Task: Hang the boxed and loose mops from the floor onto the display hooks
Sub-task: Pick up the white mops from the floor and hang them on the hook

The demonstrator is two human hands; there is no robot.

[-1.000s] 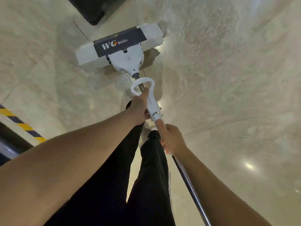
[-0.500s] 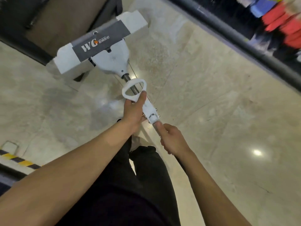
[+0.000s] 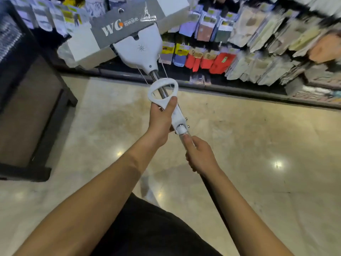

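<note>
- The mop [image 3: 140, 50] is held in the air above the floor [image 3: 239, 145], its head raised in front of the shelves [image 3: 258, 52].
- The head is wrapped in a grey sleeve [image 3: 127, 24] printed "WG".
- The white loop handle [image 3: 163, 89] is gripped at its base by the left hand [image 3: 160, 119], thumb laid along it.
- The pole just below the handle is gripped by the right hand [image 3: 201, 156], fingers curled round it.
- A dark stand [image 3: 31, 108] is seen at left.
</note>
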